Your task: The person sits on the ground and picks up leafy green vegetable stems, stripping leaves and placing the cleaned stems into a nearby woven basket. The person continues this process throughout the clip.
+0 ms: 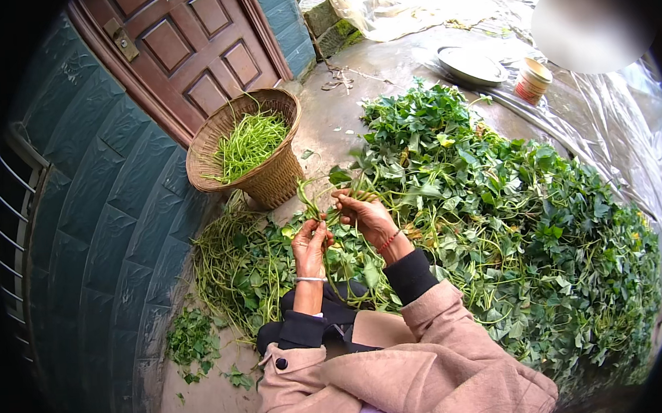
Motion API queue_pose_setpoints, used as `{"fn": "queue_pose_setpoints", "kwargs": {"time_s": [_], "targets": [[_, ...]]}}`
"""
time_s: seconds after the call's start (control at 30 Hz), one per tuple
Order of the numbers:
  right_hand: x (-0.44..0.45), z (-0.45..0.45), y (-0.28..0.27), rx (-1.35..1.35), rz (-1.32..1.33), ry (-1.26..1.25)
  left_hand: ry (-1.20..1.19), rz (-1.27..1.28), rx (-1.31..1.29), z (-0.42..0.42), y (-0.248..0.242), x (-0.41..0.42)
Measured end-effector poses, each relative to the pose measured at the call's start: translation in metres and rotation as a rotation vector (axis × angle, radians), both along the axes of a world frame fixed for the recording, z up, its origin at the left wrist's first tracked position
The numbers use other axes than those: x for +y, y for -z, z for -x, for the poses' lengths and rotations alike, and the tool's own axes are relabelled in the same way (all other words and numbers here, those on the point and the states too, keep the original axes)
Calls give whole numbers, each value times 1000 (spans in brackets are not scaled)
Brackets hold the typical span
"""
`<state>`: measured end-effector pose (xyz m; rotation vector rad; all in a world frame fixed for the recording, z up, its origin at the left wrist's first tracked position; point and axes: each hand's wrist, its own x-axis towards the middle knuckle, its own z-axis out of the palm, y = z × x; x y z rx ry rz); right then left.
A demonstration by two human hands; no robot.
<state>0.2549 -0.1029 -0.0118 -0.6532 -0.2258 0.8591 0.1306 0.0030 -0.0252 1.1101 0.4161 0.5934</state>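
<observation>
My left hand [310, 241] pinches a small bunch of green stems [307, 202] between thumb and fingers. Close on its right, my right hand [364, 213] grips a leafy green vine [358, 186], with its fingers curled round the stems. Vine strands hang below both hands over my lap. Beyond my left hand stands a flared wicker basket [274, 181], which holds picked green stems [250, 143]. A large heap of leafy vines [492, 216] spreads in front of me and to my right. Stripped-looking vines [228, 261] lie in a tangle below the basket.
A blue-green wall [111, 244] and a brown panelled door [186, 52] stand on the left. Clear plastic sheeting [598, 117] lies at the far right, near a round metal basin [472, 67] and a small tub [532, 80]. Loose leaves [193, 340] lie on the concrete floor.
</observation>
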Motion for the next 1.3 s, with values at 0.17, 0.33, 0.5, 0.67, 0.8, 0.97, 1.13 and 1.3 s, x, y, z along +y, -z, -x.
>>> {"fn": "queue_pose_setpoints", "kwargs": {"time_s": [0.17, 0.33, 0.5, 0.67, 0.8, 0.97, 1.13, 1.3], "targets": [[4, -7, -6, 40, -133, -24, 31, -31, 84, 5, -1, 2], [1, 4, -5, -38, -106, 129, 8, 12, 82, 1, -11, -6], [-2, 21, -3, -338, 30, 323, -99, 64, 128, -1, -10, -5], [6, 45, -6, -1155, 196, 517, -230, 88, 87, -6, 4, 1], [7, 67, -15, -622, 81, 313, -292, 160, 201, -10, 6, 17], [-7, 44, -34, -642, 116, 303, -143, 326, -35, 9, 12, 32], [-9, 12, 4, -129, 122, 44, 288, 357, -220, 17, -5, 31], [10, 24, -11, -81, 55, -42, 363, 422, -122, 16, -7, 22]]}}
